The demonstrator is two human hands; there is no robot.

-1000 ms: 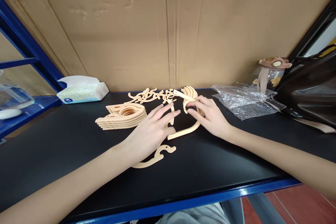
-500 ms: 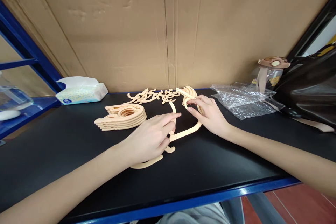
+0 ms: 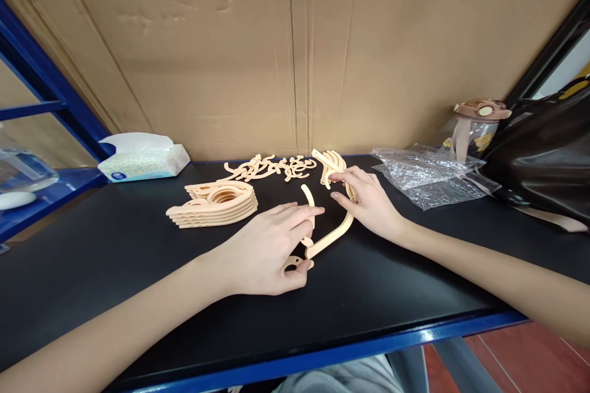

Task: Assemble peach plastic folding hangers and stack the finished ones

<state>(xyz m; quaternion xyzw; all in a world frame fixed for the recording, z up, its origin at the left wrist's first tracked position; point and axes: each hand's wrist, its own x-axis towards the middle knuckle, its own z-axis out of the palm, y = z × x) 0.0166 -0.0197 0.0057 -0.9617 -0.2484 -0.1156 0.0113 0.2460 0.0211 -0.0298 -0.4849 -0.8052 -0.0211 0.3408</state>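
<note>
Two hands work over the black bench (image 3: 391, 295): the right hand (image 3: 369, 201) has its fingers clamped on a cream strip (image 3: 326, 161), while the left hand (image 3: 267, 249) spreads its index finger from its thumb, though I cannot tell if it grips anything. Held at mid-bench, the strip's long axis slants, its free end pointing away and leftward. Below, a curved arm (image 3: 332, 238) runs from near the left thumb rightward and away, up under the right hand. A short upright strip (image 3: 308, 195) points away past the left index finger; a hooked piece (image 3: 295, 259) shows by the left thumb, mostly covered. Compared with a second ago, the arm's near end sits farther right and closer to the person, and the left hand covers more of the hooked piece. Farther out are a stack (image 3: 219, 215) and loose pieces (image 3: 258, 167).
</note>
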